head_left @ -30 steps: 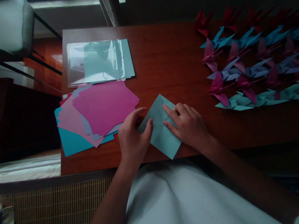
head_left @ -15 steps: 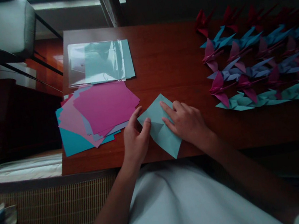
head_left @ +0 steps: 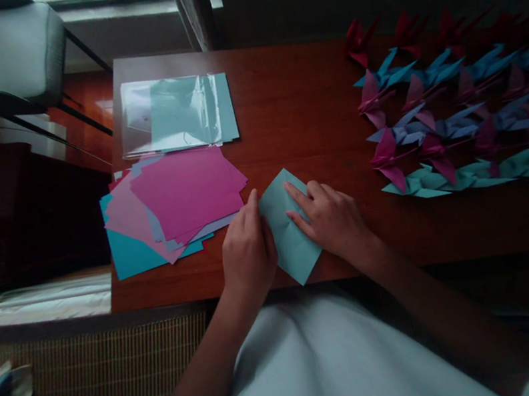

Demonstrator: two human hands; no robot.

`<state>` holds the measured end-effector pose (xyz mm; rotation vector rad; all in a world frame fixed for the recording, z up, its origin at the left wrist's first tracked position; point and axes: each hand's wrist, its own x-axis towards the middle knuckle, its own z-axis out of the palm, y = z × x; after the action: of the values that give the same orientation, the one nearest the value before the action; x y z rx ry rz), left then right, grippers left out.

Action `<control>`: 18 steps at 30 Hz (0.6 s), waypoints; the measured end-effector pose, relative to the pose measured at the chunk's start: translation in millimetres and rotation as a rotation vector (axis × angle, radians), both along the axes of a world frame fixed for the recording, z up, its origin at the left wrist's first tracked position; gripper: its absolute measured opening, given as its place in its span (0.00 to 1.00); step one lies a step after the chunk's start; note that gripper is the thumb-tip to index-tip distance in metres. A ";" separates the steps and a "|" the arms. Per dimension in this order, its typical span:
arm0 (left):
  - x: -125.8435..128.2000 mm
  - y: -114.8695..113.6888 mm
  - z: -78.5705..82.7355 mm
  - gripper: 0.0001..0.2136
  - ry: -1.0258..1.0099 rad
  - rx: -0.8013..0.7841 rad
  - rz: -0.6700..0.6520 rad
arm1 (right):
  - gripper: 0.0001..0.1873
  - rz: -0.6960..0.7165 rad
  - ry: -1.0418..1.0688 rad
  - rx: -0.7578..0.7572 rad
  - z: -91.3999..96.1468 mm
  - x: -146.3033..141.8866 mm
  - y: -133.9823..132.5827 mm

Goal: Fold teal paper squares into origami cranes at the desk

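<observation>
Right now, a folded green paper [head_left: 289, 241] lies on the brown table [head_left: 299, 104], close to the near edge, with its points up, down and sideways like a diamond. The right hand [head_left: 333, 217] is on top of it. Its pointer finger and thumb are spread apart, and both tips touch the paper. The left hand [head_left: 247, 248] covers the left corner, its fingers close together. From where I stand, I can't tell if it is pinching that corner.

Farther back on the left, there is a clear, shiny bag [head_left: 135, 121]. I can see pale green sheets [head_left: 179, 111] through it. They fill most of it, but not the left end. Some green pokes past the bag's right edge, and I can't tell if that part is inside or under it. Just in front of the bag is a messy pile of sheets [head_left: 187, 190], pink on top, with purple and blue below. Over on the right, paper birds [head_left: 385, 147] sit in rows, each row one color.
</observation>
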<state>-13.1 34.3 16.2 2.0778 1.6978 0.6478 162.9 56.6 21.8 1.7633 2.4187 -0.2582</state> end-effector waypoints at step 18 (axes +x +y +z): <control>15.7 -29.4 -0.7 0.29 0.206 -0.035 -0.231 | 0.28 -0.010 0.005 -0.027 2.6 -1.0 3.9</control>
<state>2.7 5.0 15.5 2.3362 1.5252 0.3404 161.9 60.5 24.5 1.7662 2.3987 -0.2952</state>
